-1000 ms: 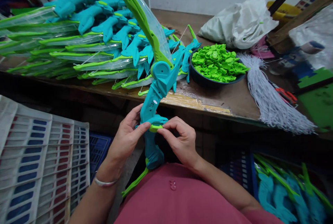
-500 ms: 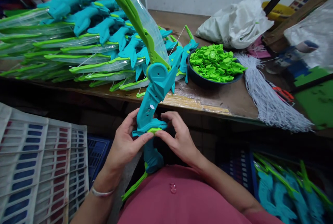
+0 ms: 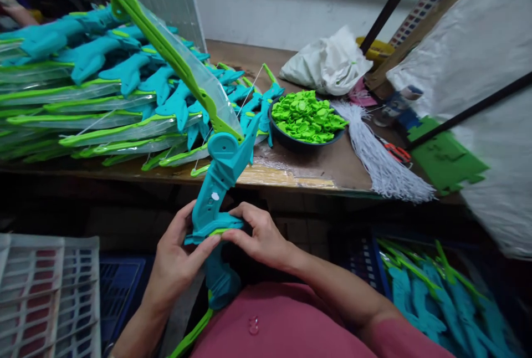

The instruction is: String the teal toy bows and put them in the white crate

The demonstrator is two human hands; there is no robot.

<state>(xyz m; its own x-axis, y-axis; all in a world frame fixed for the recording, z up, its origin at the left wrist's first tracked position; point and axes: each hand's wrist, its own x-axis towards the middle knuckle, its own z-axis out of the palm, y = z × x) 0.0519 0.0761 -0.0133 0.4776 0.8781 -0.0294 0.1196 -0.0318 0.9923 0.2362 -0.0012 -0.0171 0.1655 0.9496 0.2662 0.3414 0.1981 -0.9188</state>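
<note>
Head view: a teal and green toy bow (image 3: 216,180) stands tilted just in front of the person's chest, below the front edge of the bench (image 3: 291,172). Its teal middle grip is between both hands, and its green upper limb, sheathed in clear film, slants up and to the left over the bench. The left hand (image 3: 177,261) wraps the grip from the left, thumb pressing the teal ledge at its middle. The right hand (image 3: 257,236) closes on the same ledge from the right, fingertips pinching a small green clip (image 3: 218,231) seated there.

By its looks the bow is hollow moulded plastic: light, stiff at the grip, springier along the thin limbs, and the film on them probably slick. The thick teal grip looks the safest place to hold; the limbs and the thin string would likely flex or catch.

On the bench, left of the held bow, lies a pile of finished bows (image 3: 103,97). To its right sit a dark bowl of green clips (image 3: 307,119) and a bundle of white cords (image 3: 382,164).

No brand, label or writing can be read.
</note>
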